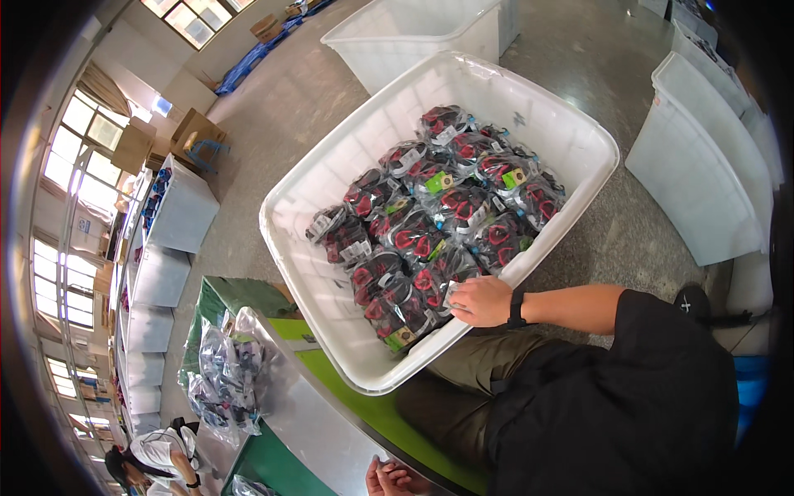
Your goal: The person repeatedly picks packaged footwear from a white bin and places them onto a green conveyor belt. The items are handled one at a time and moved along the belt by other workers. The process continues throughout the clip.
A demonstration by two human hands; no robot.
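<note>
Clear-bagged red-and-black packets (pixel 430 240) are lying heaped in the white bin (pixel 306 273); nearest ones are touching the right hand's (pixel 482 301) fingertips.

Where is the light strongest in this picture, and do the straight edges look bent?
Head view: the windows at the left are blown out to white; the white bin has curved rims from fisheye distortion; the corners are black; the bagged items near the right hand show small glare spots.
</note>
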